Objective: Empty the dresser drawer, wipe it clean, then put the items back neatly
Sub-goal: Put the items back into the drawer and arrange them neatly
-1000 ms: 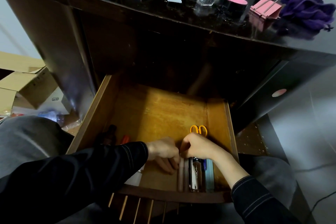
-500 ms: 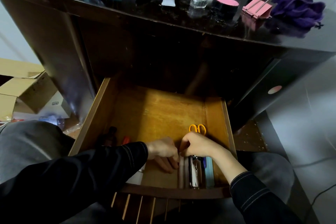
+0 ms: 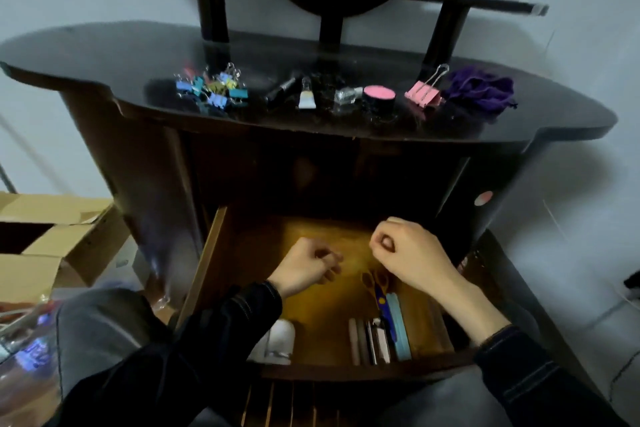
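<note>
The wooden drawer [image 3: 204, 274] stands pulled out below the dark dresser top [image 3: 104, 55]. Both hands hover above its middle, fingers curled, nothing visible in them: my left hand [image 3: 304, 267] and my right hand [image 3: 405, 250]. Along the drawer's right front lie orange-handled scissors [image 3: 375, 282], a pale blue flat item [image 3: 400, 329] and several slim sticks [image 3: 360, 340] side by side. A white container [image 3: 280, 340] sits at the front left. On the dresser top are a heap of coloured binder clips [image 3: 213, 88], a pink binder clip [image 3: 424, 94], a pink-lidded jar [image 3: 379, 97] and a purple cloth [image 3: 479, 88].
A black tube [image 3: 282, 90], a small white tube [image 3: 306, 97] and a clear glass piece [image 3: 346, 95] also lie on the dresser top. Open cardboard boxes [image 3: 52, 243] stand on the floor at the left. My knees flank the drawer front. A mirror stand rises behind.
Both hands have lifted off the row of slim items at the drawer's front and moved apart, up over the drawer's middle. The head has tilted up, bringing the whole dresser top into view.
</note>
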Available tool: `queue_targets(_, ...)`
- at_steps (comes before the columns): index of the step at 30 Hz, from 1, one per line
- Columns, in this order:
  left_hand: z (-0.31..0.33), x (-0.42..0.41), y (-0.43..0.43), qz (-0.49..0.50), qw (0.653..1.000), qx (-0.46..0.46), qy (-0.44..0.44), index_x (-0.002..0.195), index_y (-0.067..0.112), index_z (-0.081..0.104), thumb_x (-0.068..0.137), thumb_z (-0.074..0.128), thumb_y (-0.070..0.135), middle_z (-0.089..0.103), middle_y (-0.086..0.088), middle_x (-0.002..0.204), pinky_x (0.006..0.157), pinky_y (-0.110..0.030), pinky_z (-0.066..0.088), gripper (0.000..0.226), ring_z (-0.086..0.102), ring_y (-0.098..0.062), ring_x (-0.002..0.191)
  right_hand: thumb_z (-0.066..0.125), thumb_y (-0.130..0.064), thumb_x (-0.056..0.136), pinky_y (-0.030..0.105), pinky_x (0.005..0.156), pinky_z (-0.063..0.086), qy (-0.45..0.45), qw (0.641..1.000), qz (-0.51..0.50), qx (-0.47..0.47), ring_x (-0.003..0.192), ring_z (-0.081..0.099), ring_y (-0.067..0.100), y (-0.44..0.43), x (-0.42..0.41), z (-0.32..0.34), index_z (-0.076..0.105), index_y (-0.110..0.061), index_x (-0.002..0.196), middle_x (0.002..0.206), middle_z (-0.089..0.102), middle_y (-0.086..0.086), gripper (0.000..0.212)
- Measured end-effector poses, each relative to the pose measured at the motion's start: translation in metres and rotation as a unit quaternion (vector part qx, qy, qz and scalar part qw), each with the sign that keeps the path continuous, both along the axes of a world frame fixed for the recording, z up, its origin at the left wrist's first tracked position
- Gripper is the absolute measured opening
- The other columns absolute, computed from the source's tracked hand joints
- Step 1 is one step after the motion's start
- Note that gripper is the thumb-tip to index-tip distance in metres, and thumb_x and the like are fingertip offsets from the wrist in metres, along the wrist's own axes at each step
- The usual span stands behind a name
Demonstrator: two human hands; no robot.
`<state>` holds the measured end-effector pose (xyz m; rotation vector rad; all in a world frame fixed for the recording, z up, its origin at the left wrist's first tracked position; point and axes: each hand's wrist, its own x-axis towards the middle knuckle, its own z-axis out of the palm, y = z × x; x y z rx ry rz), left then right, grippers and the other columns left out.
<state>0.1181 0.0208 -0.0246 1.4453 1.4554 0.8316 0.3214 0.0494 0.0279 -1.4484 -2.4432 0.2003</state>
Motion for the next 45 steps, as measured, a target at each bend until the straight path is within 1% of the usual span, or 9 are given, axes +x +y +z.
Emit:
queue_targets(8, 0.126, -0.02, -0.012, 0.021, 0.966, 0.249, -0.071, 0.089, 0.018, 0.072, 0.099, 0.06, 0.025, 0.072, -0.006, 0.079, 0.06, -0.032, 0.058, 0.017, 0.07, -0.025, 0.07, 0.06, -0.036, 0.085, 0.022, 0.058, 0.04, 0.205, 0.962, 0.026, 0.179, 0.071, 0.056, 0.0, 0.018, -0.032, 0.134, 0.061, -0.031, 0.079, 0.083, 0.061, -0.025, 0.008)
queue_targets(11, 0.165, -0.026, -0.005, 0.053, 0.939, 0.334, -0.055, 0.087, 0.02, 0.071, 0.098, 0.06, 0.022, 0.07, -0.003, 0.076, 0.056, -0.034, 0.055, 0.015, 0.067, -0.021, 0.066, 0.067, -0.031, 0.087, 0.035, 0.068, 0.052, 0.225, 0.97, 0.019, 0.089, 0.069, 0.06, 0.006, 0.05, -0.053, 0.155, 0.066, -0.027, 0.08, 0.078, 0.068, -0.013, 0.008)
queue_targets(15, 0.201, -0.048, 0.034, 0.172, 0.876, 0.442, 0.09, 0.086, 0.023, 0.067, 0.094, 0.062, 0.016, 0.064, 0.011, 0.078, 0.068, -0.03, 0.053, 0.012, 0.062, -0.009, 0.077, 0.062, -0.045, 0.082, 0.03, 0.07, 0.048, 0.135, 0.99, -0.024, 0.029, 0.082, 0.064, 0.007, 0.076, -0.072, 0.154, 0.064, -0.043, 0.075, 0.086, 0.067, -0.019, 0.008)
queue_targets(20, 0.216, -0.056, 0.08, 0.166, 0.876, 0.271, 0.364, 0.124, 0.02, 0.055, 0.092, 0.062, 0.037, 0.052, -0.005, 0.121, 0.097, -0.039, 0.043, 0.037, 0.045, -0.03, 0.117, 0.064, -0.046, 0.08, 0.028, 0.07, 0.046, 0.214, 0.976, -0.025, -0.02, 0.08, 0.064, -0.001, 0.074, -0.069, 0.156, 0.068, -0.049, 0.078, 0.08, 0.069, -0.026, 0.006)
queue_targets(25, 0.211, -0.045, 0.093, 0.157, 0.854, 0.226, 0.442, 0.125, 0.016, 0.05, 0.092, 0.052, 0.017, 0.057, -0.01, 0.121, 0.095, -0.042, 0.045, 0.033, 0.05, -0.034, 0.114, 0.068, -0.037, 0.085, 0.039, 0.09, 0.054, 0.291, 0.954, 0.0, -0.07, 0.072, 0.07, 0.005, 0.071, -0.064, 0.157, 0.073, -0.034, 0.078, 0.07, 0.073, -0.011, 0.009)
queue_targets(32, 0.209, -0.046, 0.088, 0.149, 0.897, 0.251, 0.332, 0.127, 0.012, 0.045, 0.091, 0.047, -0.002, 0.047, -0.011, 0.122, 0.09, -0.037, 0.046, 0.039, 0.054, -0.03, 0.105, 0.067, -0.035, 0.088, 0.043, 0.096, 0.052, 0.322, 0.943, 0.013, -0.08, 0.075, 0.069, 0.007, 0.075, -0.064, 0.156, 0.074, -0.028, 0.08, 0.068, 0.073, -0.006, 0.012)
queue_targets(36, 0.206, -0.045, 0.072, 0.141, 0.923, 0.326, 0.149, 0.12, 0.019, 0.053, 0.097, 0.05, 0.004, 0.055, -0.002, 0.108, 0.069, -0.016, 0.041, 0.027, 0.055, -0.011, 0.085, 0.066, -0.038, 0.091, 0.039, 0.082, 0.054, 0.349, 0.932, 0.026, -0.092, 0.056, 0.059, -0.004, 0.078, -0.063, 0.155, 0.074, -0.028, 0.088, 0.072, 0.074, -0.003, 0.014)
queue_targets(40, 0.201, -0.046, 0.052, 0.083, 0.941, 0.318, -0.074, 0.109, 0.021, 0.061, 0.095, 0.056, 0.004, 0.056, 0.0, 0.08, 0.054, -0.023, 0.039, 0.022, 0.047, -0.009, 0.058, 0.064, -0.041, 0.096, 0.025, 0.076, 0.055, 0.408, 0.901, 0.075, -0.126, 0.059, 0.059, 0.003, 0.076, -0.058, 0.155, 0.068, -0.031, 0.11, 0.087, 0.078, -0.004, 0.018)
queue_targets(45, 0.2, -0.036, 0.032, 0.029, 0.935, 0.34, -0.093, 0.099, 0.026, 0.063, 0.092, 0.061, 0.005, 0.061, -0.011, 0.083, 0.052, -0.022, 0.038, 0.022, 0.046, -0.009, 0.057, 0.062, -0.031, 0.1, 0.019, 0.053, 0.041, 0.456, 0.872, 0.118, -0.135, 0.066, 0.062, 0.01, 0.066, -0.046, 0.155, 0.069, -0.024, 0.116, 0.093, 0.078, 0.001, 0.019)
